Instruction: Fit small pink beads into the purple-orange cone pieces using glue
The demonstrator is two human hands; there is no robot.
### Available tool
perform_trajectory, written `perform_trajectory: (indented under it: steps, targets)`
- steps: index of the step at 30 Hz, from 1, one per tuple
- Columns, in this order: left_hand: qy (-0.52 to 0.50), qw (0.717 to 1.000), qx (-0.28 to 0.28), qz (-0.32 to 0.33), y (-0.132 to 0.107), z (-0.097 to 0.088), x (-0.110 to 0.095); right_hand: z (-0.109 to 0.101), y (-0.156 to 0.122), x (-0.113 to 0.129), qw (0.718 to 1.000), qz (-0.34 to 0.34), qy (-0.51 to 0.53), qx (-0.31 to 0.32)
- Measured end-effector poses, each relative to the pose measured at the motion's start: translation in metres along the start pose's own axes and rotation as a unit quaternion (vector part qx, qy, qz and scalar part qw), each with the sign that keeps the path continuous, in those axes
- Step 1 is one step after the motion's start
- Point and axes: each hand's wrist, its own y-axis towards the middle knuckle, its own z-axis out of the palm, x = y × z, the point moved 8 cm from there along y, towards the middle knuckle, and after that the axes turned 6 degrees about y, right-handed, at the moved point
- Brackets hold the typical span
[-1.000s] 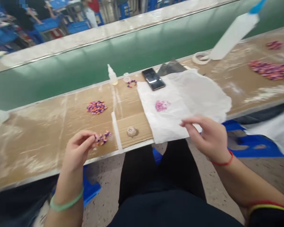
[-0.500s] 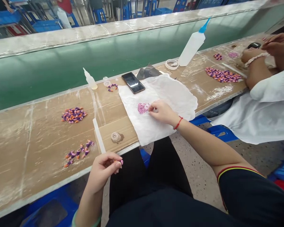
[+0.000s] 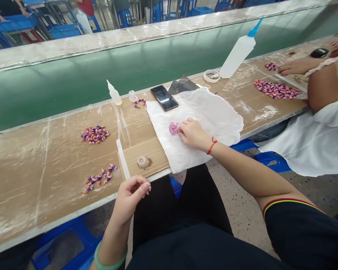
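My left hand (image 3: 133,197) is in front of the table's near edge, thumb and forefinger closed on a small pink piece (image 3: 150,188) that mostly hides behind the fingertips. On a white cloth (image 3: 214,108), my right hand (image 3: 193,135) touches the right side of a little heap of pink beads (image 3: 174,128). Its fingers are curled together and the tips point down; whatever they pinch is hidden. Between the hands, on cardboard, stands a small clear round pot (image 3: 143,162). Left of it lie scattered purple, orange and pink pieces (image 3: 97,180), with a denser pile (image 3: 95,134) farther back.
A phone (image 3: 164,98) lies on the cloth's back corner. Behind stand a small glue bottle (image 3: 114,93), a tape roll (image 3: 212,76) and a large white bottle (image 3: 238,56). At right, a co-worker's hands (image 3: 295,66) are near another pile (image 3: 276,90). A white strip (image 3: 122,159) lies near my left hand.
The whole view has shifted slightly, so things appear farther right. My right hand's fingers have closed in against the bead heap. The co-worker's one hand has reached toward a small pile.
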Motion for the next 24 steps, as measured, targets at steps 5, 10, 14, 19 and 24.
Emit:
perform_trajectory:
  steps: [5,10,14,19,24]
  targets:
    - [-0.039,0.999,-0.016,0.020,0.003,0.011,-0.015,-0.010,-0.010,0.008,0.999,-0.016,0.040,-0.016]
    - [-0.145,0.986,-0.006,0.077,0.014,0.040,-0.044,-0.030,-0.042,0.051,0.943,-0.064,0.325,-0.009]
    - [-0.210,0.972,0.026,0.100,0.022,0.067,-0.061,-0.043,-0.069,0.094,0.886,-0.127,0.442,-0.058]
    - [-0.271,0.958,0.011,0.097,0.019,0.074,-0.063,-0.053,-0.084,0.121,0.899,-0.206,0.348,-0.169]
    - [-0.329,0.944,0.014,0.016,0.011,0.075,-0.054,-0.064,-0.088,0.127,0.898,-0.261,0.274,-0.226]
